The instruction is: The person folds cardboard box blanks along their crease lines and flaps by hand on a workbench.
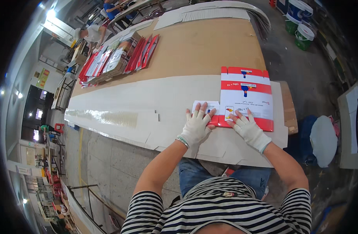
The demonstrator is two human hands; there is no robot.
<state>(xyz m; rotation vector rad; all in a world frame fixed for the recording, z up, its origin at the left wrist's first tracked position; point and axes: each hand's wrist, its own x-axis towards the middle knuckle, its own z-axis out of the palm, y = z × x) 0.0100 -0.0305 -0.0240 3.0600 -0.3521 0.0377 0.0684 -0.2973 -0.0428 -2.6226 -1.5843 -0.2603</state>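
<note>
Left hand (195,126): laid palm down on the left part of the flat carton, fingers spread apart and clamped on nothing; the fingertips rest on a small white side panel (213,104), the thumb beside its red lower strip.

Right hand (249,130): likewise flat with the fingers apart, the fingertips on the lower part of the carton's main panel and the palm over its near red edge.

Gloves: white on both hands, with the fingertips bare (a thin greenish band (182,141) circles the left wrist).

Flat carton (247,105): red and white with blue printed figures, lying near the right end of the table, directly in front of the person; slots notch its far red edge.

Work surface: a long pale sheet (179,87) along the near side, under the carton, with a brown board (204,50) beyond it; a glossy streaked patch (112,117) marks the pale sheet at left.

Carton pile (118,58): red, white and brown pieces, leaning and overlapping at the far left of the table, well apart from the hands.

Far end: more pale sheets (202,17), layered and curved by the lens.

Floor at right: lidded pails (303,38), green and blue (their lids whitish).

Background at left: a person in a pale top (94,34) bending forward, and another in blue (110,9) farther off.

Wearer: a striped shirt (221,197) and blue jeans (192,173).
</note>
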